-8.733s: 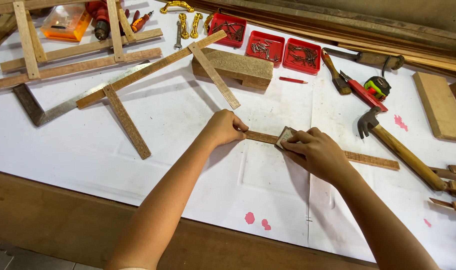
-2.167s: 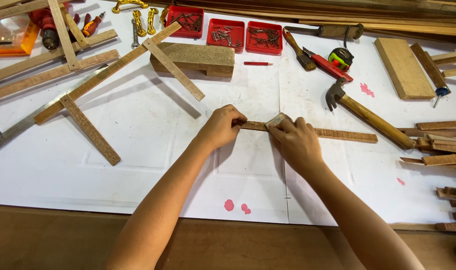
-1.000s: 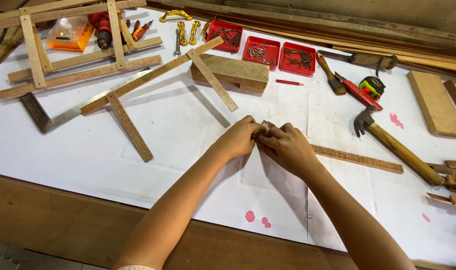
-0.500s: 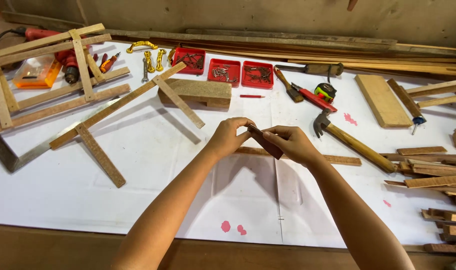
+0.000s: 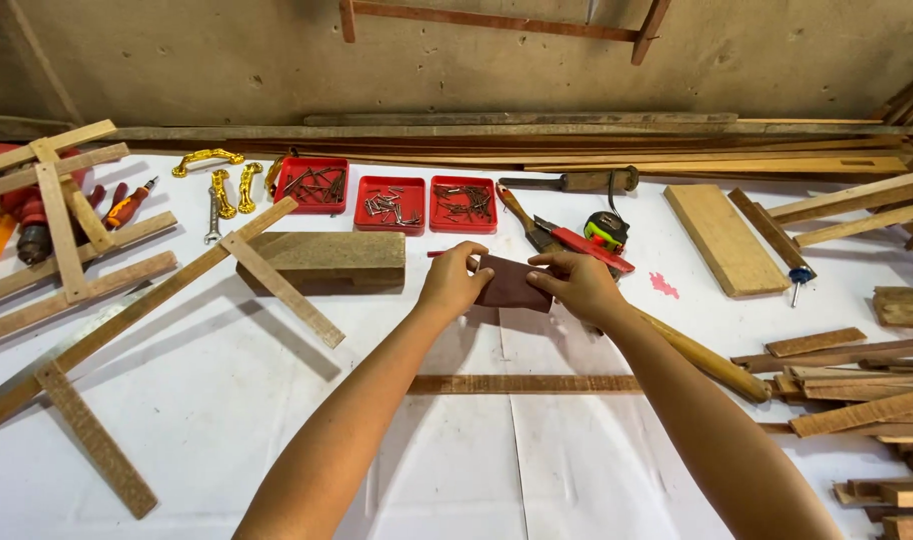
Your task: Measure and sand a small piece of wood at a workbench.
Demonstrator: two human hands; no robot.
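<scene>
Both my hands are raised above the white-covered table [image 5: 177, 400], holding a small dark brown sheet of sandpaper [image 5: 514, 283] stretched between them. My left hand [image 5: 455, 281] pinches its left edge and my right hand [image 5: 579, 284] pinches its right edge. Below my forearms a thin wooden strip [image 5: 522, 384] lies flat on the table, touched by neither hand.
A wooden block [image 5: 327, 255] and a nailed slat frame [image 5: 167, 300] lie at left. Three red trays of nails [image 5: 389, 200] sit at the back, beside gold handles [image 5: 222, 180]. A hammer [image 5: 707, 360], tape measure [image 5: 607, 230], board [image 5: 722, 238] and wood offcuts [image 5: 857, 390] lie at right.
My hands left the wooden strip, lifted off the table and unfolded the sandpaper between them. The camera tilted up, so the wall now shows.
</scene>
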